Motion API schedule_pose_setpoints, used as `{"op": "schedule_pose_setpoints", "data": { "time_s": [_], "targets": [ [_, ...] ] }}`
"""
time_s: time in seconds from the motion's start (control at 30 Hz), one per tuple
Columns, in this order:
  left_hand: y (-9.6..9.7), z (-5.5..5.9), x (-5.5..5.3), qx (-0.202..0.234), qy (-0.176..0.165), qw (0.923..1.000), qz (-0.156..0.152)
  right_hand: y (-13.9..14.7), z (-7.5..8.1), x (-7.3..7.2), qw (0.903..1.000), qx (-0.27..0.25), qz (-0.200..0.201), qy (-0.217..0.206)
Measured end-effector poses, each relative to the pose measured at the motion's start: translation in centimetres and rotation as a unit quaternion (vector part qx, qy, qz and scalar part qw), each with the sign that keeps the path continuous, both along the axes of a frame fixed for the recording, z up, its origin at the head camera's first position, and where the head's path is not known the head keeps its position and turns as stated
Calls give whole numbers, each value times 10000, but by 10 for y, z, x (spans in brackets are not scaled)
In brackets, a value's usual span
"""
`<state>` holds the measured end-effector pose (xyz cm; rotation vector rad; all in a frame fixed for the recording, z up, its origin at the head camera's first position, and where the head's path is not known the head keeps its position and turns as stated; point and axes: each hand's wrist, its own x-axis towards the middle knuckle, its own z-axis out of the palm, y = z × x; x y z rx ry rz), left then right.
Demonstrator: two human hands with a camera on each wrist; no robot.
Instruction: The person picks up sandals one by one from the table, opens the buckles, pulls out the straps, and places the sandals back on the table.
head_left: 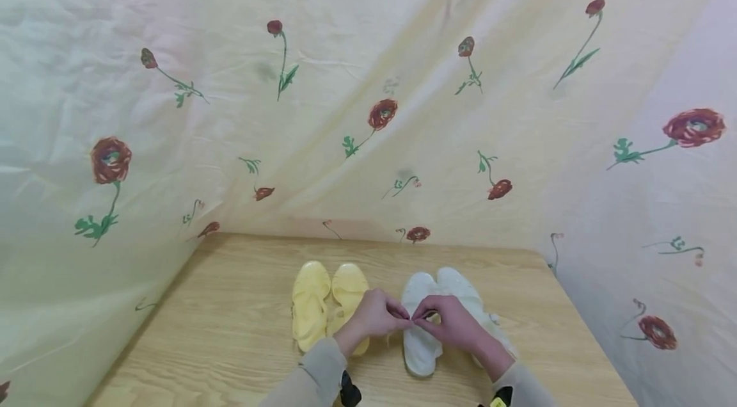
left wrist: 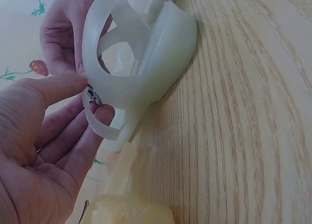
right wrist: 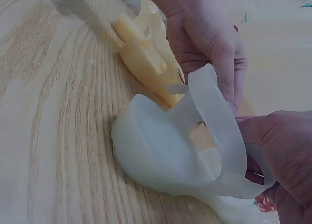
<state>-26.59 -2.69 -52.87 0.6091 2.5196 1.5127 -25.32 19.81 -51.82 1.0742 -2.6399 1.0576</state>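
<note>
A white jelly-like sandal (head_left: pixel 422 356) lies on the wooden table, and both hands meet over it in the head view. My left hand (left wrist: pixel 46 136) pinches the sandal's strap beside a small metal buckle (left wrist: pixel 93 95), thumb on one side and fingertip on the other. From the far side, my right hand (right wrist: pixel 287 151) grips the same strap (right wrist: pixel 222 126) between thumb and fingers. The strap end is partly hidden behind the fingers. Next to this sandal lies its white mate (head_left: pixel 459 284), partly covered by my right hand and forearm.
Left of the white pair, a pair of yellow sandals (head_left: pixel 309 314) sits on the wooden table (head_left: pixel 230 330), partly behind my left hand. Flower-printed cloth (head_left: pixel 322 106) rises around the table's back and sides. Dark wrist devices (head_left: pixel 349 389) show at the sleeves.
</note>
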Motion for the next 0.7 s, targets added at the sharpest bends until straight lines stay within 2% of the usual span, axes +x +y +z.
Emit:
{"op": "schedule_pose_setpoints", "data": {
  "time_s": [0.17, 0.33, 0.43, 0.57, 0.7],
  "targets": [
    [-2, -1, 0, -41, 48, 9999, 91, 4, -2, 3, 10000, -51, -14, 54],
    [-2, 0, 0, 28, -47, 9999, 96, 1, -2, 1, 9986, 93, -275, 452],
    [-1, 0, 1, 84, -104, 9999, 94, -3, -1, -3, 9982, 115, -174, 571],
    [0, 1, 3, 118, -181, 9997, 101, -5, 0, -6, 9990, 74, 156, 420],
    [0, 3, 3, 55, -204, 9997, 88, -4, 2, -5, 9997, 82, 192, 114]
  ]
}}
